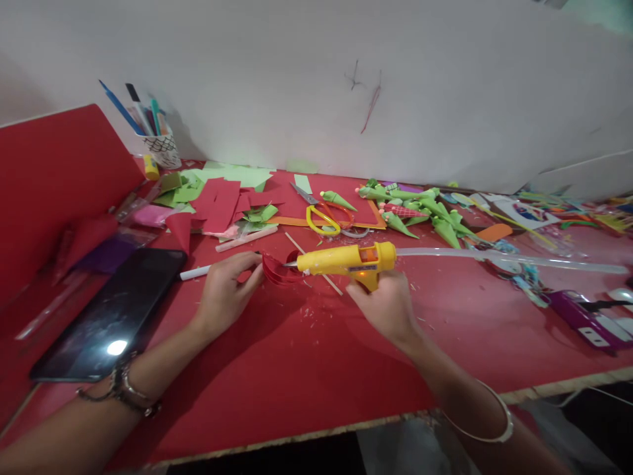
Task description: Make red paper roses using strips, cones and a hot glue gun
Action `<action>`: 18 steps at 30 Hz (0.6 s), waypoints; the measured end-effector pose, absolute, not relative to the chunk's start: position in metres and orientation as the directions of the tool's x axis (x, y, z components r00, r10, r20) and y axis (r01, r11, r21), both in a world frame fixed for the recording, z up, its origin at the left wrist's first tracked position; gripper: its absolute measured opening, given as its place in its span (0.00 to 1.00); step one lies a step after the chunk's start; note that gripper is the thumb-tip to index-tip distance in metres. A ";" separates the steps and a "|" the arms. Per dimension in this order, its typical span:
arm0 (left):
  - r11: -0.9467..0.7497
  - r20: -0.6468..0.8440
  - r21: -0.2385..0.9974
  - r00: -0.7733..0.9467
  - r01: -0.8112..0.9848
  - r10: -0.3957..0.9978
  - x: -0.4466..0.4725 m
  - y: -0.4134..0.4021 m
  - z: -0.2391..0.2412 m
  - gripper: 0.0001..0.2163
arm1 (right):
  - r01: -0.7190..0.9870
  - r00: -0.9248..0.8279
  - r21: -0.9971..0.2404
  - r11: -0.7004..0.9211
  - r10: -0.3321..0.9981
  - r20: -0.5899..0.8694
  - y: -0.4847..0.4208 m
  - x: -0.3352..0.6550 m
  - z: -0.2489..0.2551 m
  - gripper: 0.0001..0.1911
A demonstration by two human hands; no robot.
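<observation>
A curled piece of red paper (281,270) is pinched in my left hand (230,290). My right hand (388,303) is wrapped round the handle of a yellow hot glue gun (341,258). Its nozzle points left and meets the red paper's edge; whether it touches I cannot tell. An orange light glows on its side, and a long clear glue stick (494,256) sticks out of its back. Beneath the gun lies a thin wooden stick (332,284). By my left hand a white pen-like stick (195,272) rests on the red table (306,376).
Behind are scissors (324,221), red paper strips (220,204), green scraps (237,173) and several green paper cones (448,227). A black phone (111,316) lies left, below a pen cup (163,148). Right is a purple power strip (588,320). A white wall (277,79) stands behind.
</observation>
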State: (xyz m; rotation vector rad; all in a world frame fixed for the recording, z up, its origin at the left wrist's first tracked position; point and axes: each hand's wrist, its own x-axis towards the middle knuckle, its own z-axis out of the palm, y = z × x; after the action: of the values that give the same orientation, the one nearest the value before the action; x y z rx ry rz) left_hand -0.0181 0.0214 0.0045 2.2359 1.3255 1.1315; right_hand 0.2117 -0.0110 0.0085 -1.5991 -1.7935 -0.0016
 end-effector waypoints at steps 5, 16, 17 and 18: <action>-0.519 0.482 0.585 0.248 0.623 0.841 -0.018 0.020 0.006 0.09 | 0.866 0.024 -0.442 0.233 0.864 0.503 -0.011 0.212 0.008 0.07; -0.553 0.537 0.578 0.230 0.600 0.812 -0.020 0.020 0.005 0.08 | 0.884 0.034 -0.424 0.195 0.879 0.475 -0.010 0.214 0.010 0.08; -0.553 0.540 0.578 0.227 0.599 0.810 -0.020 0.020 0.004 0.08 | 0.885 0.034 -0.425 0.192 0.882 0.470 -0.010 0.214 0.010 0.08; -0.554 0.543 0.579 0.225 0.599 0.809 -0.021 0.021 0.004 0.08 | 0.885 0.033 -0.425 0.189 0.886 0.463 -0.010 0.214 0.010 0.08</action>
State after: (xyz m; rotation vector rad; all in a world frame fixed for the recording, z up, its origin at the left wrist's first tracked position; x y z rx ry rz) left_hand -0.0207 0.0207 0.0040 2.2521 1.3283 1.2371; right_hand 0.2141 -0.0100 0.0098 -1.6629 -1.8154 0.0003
